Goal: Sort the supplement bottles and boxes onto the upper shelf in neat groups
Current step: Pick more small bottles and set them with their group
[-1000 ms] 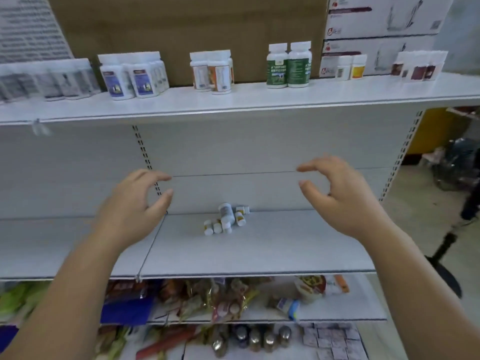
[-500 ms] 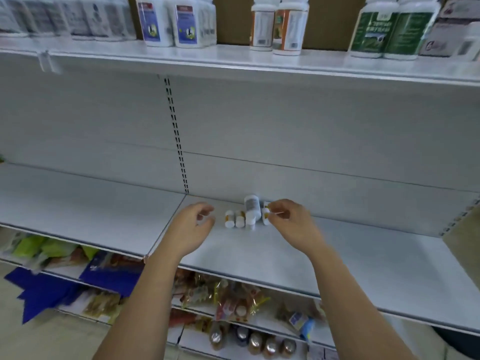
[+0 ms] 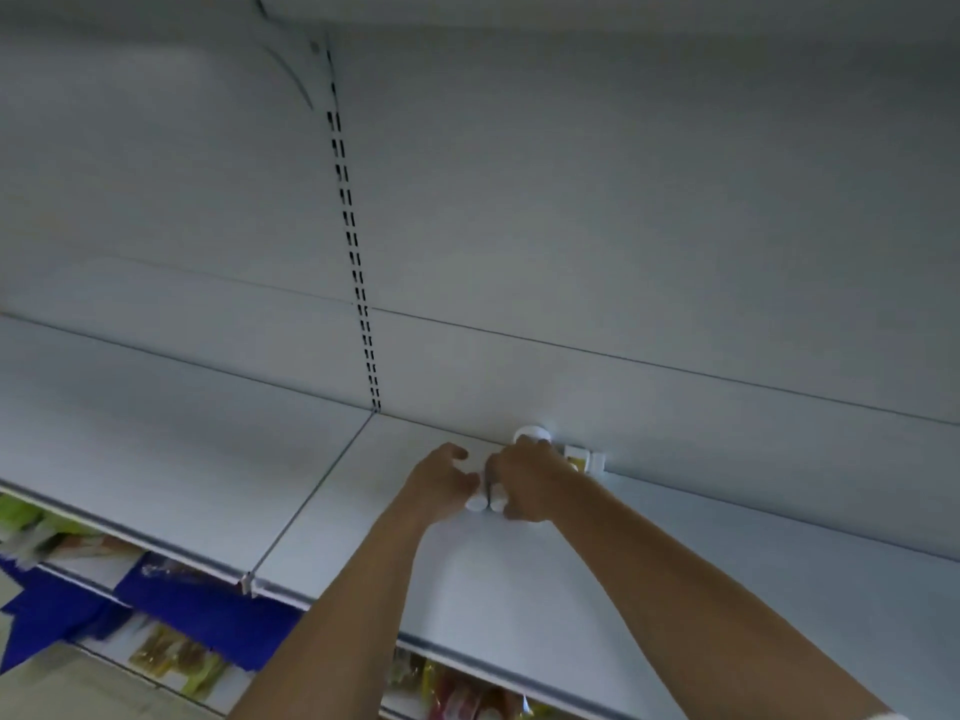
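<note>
Head view is filled by a white shelf (image 3: 156, 459) and the pale back panel (image 3: 623, 200) behind it, with a slotted upright (image 3: 353, 241) seen running down the panel to the seam between two shelf boards. Both bare arms are stretched forward to the rear of the shelf, just right of that seam, where the hands are brought close together, almost touching. The right hand (image 3: 527, 480) is curled down over two small bottles (image 3: 487, 504) that lie on the shelf. Only their white caps are shown, side by side and touching, poking out toward the camera from under the fingers. The left hand (image 3: 439, 483) is held narrow, thumb raised and fingers bent, with its fingertips set against the left cap; whether anything is gripped by it cannot be told. Just behind the right hand, near the back panel, the round white top of a larger bottle (image 3: 530, 434) is seen. Just to the right of it, a white container (image 3: 584, 459) with a yellow patch is partly hidden by the wrist; both are blurred. Below the shelf's front edge, blue packets (image 3: 208, 610) and yellow-green packets (image 3: 176, 662) are seen, smeared by motion.
</note>
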Demonstrator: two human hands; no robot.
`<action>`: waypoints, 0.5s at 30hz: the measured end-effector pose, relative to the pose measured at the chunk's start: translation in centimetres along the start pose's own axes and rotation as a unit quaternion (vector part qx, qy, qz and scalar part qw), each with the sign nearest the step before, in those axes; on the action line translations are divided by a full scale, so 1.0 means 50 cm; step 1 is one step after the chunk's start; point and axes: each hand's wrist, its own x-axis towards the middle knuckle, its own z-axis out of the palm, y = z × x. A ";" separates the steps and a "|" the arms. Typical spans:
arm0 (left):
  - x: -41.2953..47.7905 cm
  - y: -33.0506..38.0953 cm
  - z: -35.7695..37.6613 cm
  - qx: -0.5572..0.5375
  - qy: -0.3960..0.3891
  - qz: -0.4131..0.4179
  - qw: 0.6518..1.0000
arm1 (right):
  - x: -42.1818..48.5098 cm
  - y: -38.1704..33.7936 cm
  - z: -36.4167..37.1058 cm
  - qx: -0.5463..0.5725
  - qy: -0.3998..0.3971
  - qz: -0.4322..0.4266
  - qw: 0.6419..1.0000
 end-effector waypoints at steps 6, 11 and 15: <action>0.015 0.000 0.003 -0.123 -0.006 -0.063 0.990 | 0.010 0.005 0.007 0.055 0.047 -0.013 0.997; -0.068 0.025 -0.047 -0.295 -0.066 -0.024 0.953 | -0.067 0.016 -0.025 0.302 0.112 -0.016 0.947; -0.173 0.074 -0.112 -0.378 -0.067 0.039 0.923 | -0.155 0.007 -0.080 0.559 0.178 0.086 0.805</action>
